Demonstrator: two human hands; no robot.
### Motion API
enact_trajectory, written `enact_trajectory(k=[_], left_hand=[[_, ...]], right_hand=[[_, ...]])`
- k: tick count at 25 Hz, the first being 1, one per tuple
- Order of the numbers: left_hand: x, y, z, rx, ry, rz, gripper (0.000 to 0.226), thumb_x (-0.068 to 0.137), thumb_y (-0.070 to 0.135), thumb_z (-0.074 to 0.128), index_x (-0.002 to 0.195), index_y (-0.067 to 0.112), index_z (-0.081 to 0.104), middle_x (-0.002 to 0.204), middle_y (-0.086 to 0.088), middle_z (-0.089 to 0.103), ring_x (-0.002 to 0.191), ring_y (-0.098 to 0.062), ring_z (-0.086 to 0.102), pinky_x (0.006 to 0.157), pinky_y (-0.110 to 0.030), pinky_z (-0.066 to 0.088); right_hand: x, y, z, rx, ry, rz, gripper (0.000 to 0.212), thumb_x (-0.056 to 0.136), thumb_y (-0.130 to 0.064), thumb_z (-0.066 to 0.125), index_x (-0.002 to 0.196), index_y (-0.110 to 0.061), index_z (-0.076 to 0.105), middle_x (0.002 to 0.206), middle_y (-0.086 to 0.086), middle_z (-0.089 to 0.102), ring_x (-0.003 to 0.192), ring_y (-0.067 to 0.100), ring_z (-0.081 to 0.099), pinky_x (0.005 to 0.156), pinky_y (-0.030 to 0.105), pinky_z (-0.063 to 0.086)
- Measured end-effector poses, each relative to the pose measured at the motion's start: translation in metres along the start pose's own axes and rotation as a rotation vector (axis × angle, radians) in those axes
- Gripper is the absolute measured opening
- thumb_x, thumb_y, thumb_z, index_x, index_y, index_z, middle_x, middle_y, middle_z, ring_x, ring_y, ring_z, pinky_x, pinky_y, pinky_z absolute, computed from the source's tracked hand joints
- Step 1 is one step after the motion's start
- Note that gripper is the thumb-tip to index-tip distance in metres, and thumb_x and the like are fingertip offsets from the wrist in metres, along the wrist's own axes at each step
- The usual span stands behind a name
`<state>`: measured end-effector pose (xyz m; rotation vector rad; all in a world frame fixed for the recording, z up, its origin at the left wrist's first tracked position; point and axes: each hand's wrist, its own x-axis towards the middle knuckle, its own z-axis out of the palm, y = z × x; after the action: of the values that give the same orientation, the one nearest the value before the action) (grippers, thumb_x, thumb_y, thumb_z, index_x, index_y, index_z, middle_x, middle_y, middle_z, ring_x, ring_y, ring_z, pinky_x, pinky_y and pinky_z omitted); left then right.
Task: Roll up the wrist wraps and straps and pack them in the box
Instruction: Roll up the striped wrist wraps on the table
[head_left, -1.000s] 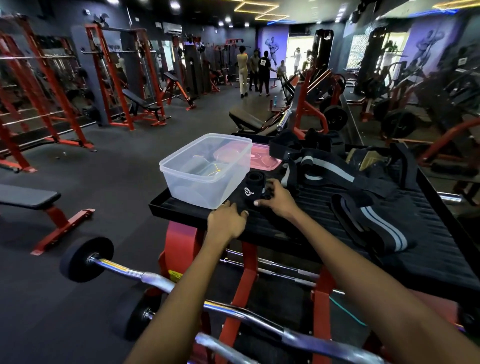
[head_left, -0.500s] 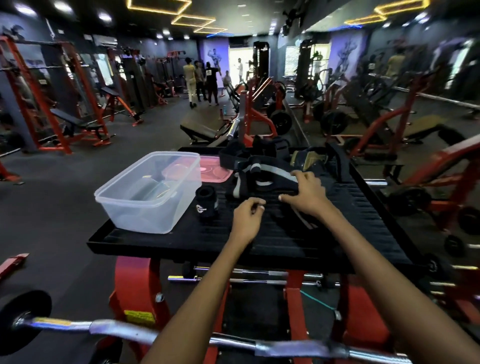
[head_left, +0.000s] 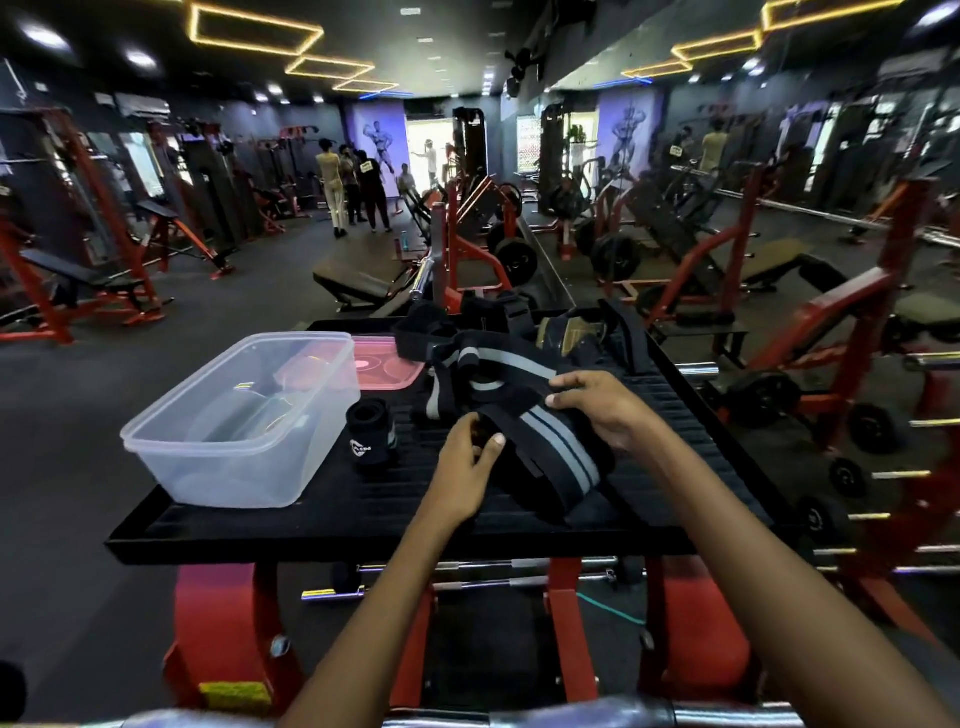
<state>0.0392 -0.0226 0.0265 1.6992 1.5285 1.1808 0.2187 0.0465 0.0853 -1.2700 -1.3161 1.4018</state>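
We've left the roll standing left of our left hand; both hands now pinch a striped wrap, right hand behind, for rolling next

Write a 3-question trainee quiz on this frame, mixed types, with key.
1. True or false: the rolled wrap is already inside the clear box.
2. Which hands grip the striped wrap? A left only, B right only, C both.
3. Fill in: the pink lid lies ___ the box.

Key: 1 false, it stands on the black platform beside the box. 2 C. 3 behind.
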Motion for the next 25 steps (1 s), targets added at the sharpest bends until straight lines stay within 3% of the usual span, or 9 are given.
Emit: enact_trajectory(k=[2, 4, 7, 9, 11, 14, 17, 20, 25], left_hand=[[-0.002, 0.000, -0.001, 0.067, 0.134, 0.104, 0.050, 0.089, 0.011, 0.058, 0.133, 0.010, 0.036, 0.133, -0.006, 0.037, 0.121, -0.021, 0.046, 0.105, -0.034, 0.041], [-0.005, 0.002, -0.005, 0.189, 0.282, 0.303, 0.062, 0.077, 0.003, 0.065, 0.130, 0.014, 0.035, 0.136, -0.005, 0.031, 0.129, -0.020, 0.037, 0.113, -0.036, 0.031], [-0.011, 0.009, -0.007, 0.344, 0.173, 0.501, 0.051, 0.074, 0.003, 0.056, 0.120, 0.023, 0.049, 0.131, 0.002, 0.051, 0.125, -0.004, 0.041, 0.116, -0.042, 0.020], [-0.011, 0.008, -0.009, 0.303, 0.168, 0.397, 0.037, 0.076, 0.007, 0.048, 0.107, 0.025, 0.057, 0.109, 0.007, 0.063, 0.103, -0.002, 0.051, 0.107, -0.044, 0.034], [-0.010, 0.006, -0.010, 0.216, 0.204, 0.295, 0.030, 0.074, 0.019, 0.047, 0.101, 0.028, 0.056, 0.097, 0.009, 0.065, 0.089, -0.010, 0.059, 0.085, -0.037, 0.049], [-0.005, 0.001, -0.011, 0.174, 0.358, 0.175, 0.040, 0.077, -0.002, 0.048, 0.106, 0.024, 0.058, 0.095, -0.003, 0.068, 0.084, -0.021, 0.062, 0.074, -0.032, 0.050], [-0.002, -0.003, -0.015, -0.019, 0.572, -0.009, 0.047, 0.076, -0.017, 0.040, 0.108, 0.011, 0.060, 0.092, -0.011, 0.066, 0.081, -0.023, 0.058, 0.070, -0.024, 0.042], [-0.002, -0.002, -0.018, -0.146, 0.614, 0.012, 0.036, 0.079, -0.014, 0.045, 0.105, 0.009, 0.056, 0.082, 0.000, 0.062, 0.073, -0.012, 0.058, 0.069, -0.024, 0.041], [-0.005, 0.013, -0.018, -0.271, 0.654, 0.063, 0.034, 0.082, -0.017, 0.044, 0.103, 0.008, 0.054, 0.082, 0.012, 0.057, 0.071, 0.015, 0.056, 0.065, -0.005, 0.040]], right_hand=[[-0.001, -0.003, 0.013, 0.131, -0.039, 0.077, 0.013, 0.086, 0.007, 0.059, 0.091, -0.006, 0.057, 0.088, 0.014, 0.063, 0.077, 0.022, 0.063, 0.067, 0.029, 0.056], [-0.001, -0.001, 0.022, 0.217, -0.105, 0.184, 0.009, 0.089, 0.005, 0.054, 0.090, -0.003, 0.056, 0.088, 0.014, 0.061, 0.075, 0.022, 0.062, 0.064, 0.031, 0.056], [-0.006, 0.006, 0.029, 0.312, -0.173, 0.240, 0.012, 0.095, -0.010, 0.051, 0.094, 0.000, 0.058, 0.077, 0.012, 0.066, 0.061, 0.018, 0.067, 0.051, 0.026, 0.056], [-0.015, 0.010, 0.029, 0.312, -0.210, 0.179, 0.027, 0.096, -0.030, 0.051, 0.086, -0.006, 0.059, 0.072, 0.007, 0.068, 0.059, 0.014, 0.068, 0.052, 0.025, 0.055], [-0.024, 0.013, 0.027, 0.153, -0.327, 0.082, 0.041, 0.094, -0.045, 0.047, 0.100, -0.007, 0.061, 0.091, 0.008, 0.071, 0.082, 0.019, 0.070, 0.070, 0.029, 0.056], [-0.032, 0.019, 0.020, -0.087, -0.456, -0.028, 0.037, 0.092, -0.035, 0.055, 0.120, -0.012, 0.050, 0.101, 0.009, 0.069, 0.089, 0.025, 0.068, 0.078, 0.034, 0.053], [-0.036, 0.024, 0.015, -0.128, -0.456, -0.106, 0.028, 0.088, -0.016, 0.063, 0.113, -0.013, 0.051, 0.091, 0.007, 0.070, 0.082, 0.021, 0.068, 0.072, 0.028, 0.047], [-0.035, 0.025, 0.020, -0.020, -0.341, -0.140, 0.020, 0.090, -0.014, 0.061, 0.109, -0.012, 0.055, 0.101, 0.009, 0.066, 0.091, 0.019, 0.066, 0.074, 0.028, 0.049], [-0.022, 0.025, 0.035, -0.274, -0.172, -0.250, 0.054, 0.084, -0.018, 0.070, 0.131, -0.020, 0.044, 0.138, 0.007, 0.045, 0.123, 0.018, 0.047, 0.089, 0.029, 0.043]])
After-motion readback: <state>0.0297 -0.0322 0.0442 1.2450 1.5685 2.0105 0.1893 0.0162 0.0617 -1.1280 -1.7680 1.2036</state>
